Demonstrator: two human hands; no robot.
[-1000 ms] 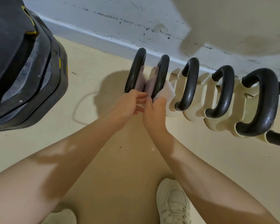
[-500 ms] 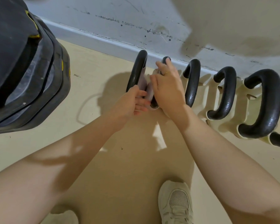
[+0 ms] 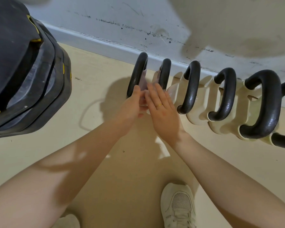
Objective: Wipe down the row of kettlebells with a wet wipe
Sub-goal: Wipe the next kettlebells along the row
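A row of kettlebells with black handles and pale bodies stands along the wall. My left hand (image 3: 131, 104) curls around the lower end of the first kettlebell (image 3: 136, 74), at the row's left end. My right hand (image 3: 163, 111) lies flat with its fingers stretched, over the body of the second kettlebell (image 3: 165, 71). A pale sliver of the wet wipe (image 3: 142, 105) shows between the two hands; the rest is hidden under my right palm. The third kettlebell (image 3: 191, 88) and the larger ones to the right stand untouched.
A stack of black weight plates (image 3: 23, 71) fills the upper left, close to the first kettlebell. A scuffed grey wall (image 3: 155, 22) runs behind the row. My pale shoes (image 3: 178, 206) stand on the beige floor (image 3: 105, 186) below my arms.
My right hand went from the second kettlebell's right side up over its handle, then came down flat on the near side. My left hand stayed on the first kettlebell.
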